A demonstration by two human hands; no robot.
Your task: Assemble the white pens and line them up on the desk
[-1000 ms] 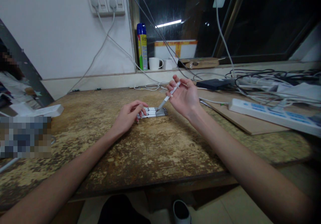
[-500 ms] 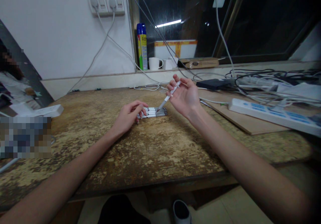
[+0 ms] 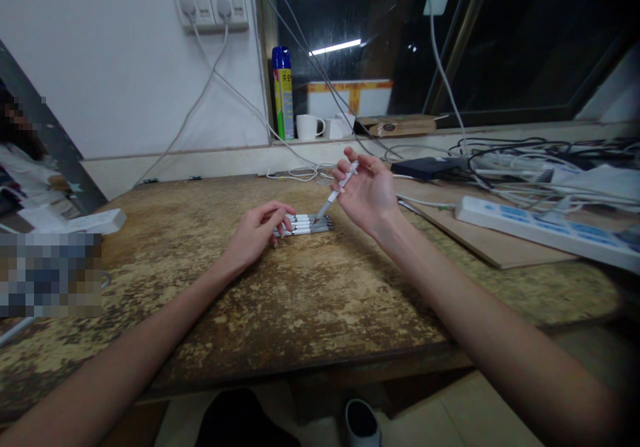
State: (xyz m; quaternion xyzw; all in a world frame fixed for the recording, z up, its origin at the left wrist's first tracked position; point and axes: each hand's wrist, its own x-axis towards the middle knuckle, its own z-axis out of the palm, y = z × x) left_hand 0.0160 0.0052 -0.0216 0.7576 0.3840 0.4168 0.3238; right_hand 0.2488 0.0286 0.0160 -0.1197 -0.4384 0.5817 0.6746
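Note:
On the worn wooden table, several white pens (image 3: 300,231) with grey grip ends lie side by side in a row. My left hand (image 3: 260,230) rests at their left ends, fingers bent around them; its fingers partly hide those ends. Above the right side of the row, my right hand (image 3: 367,190) is turned palm up with curled fingers. It holds one white pen (image 3: 333,197) aslant, the grey tip pointing down and left. That tip overlaps the row in view; I cannot tell whether it touches.
A wooden board (image 3: 500,243) and a white power strip (image 3: 540,227) lie to the right, with tangled cables (image 3: 520,160) behind. Another power strip (image 3: 95,222) is at the left. On the sill stand a spray can (image 3: 283,93) and a white mug (image 3: 309,127).

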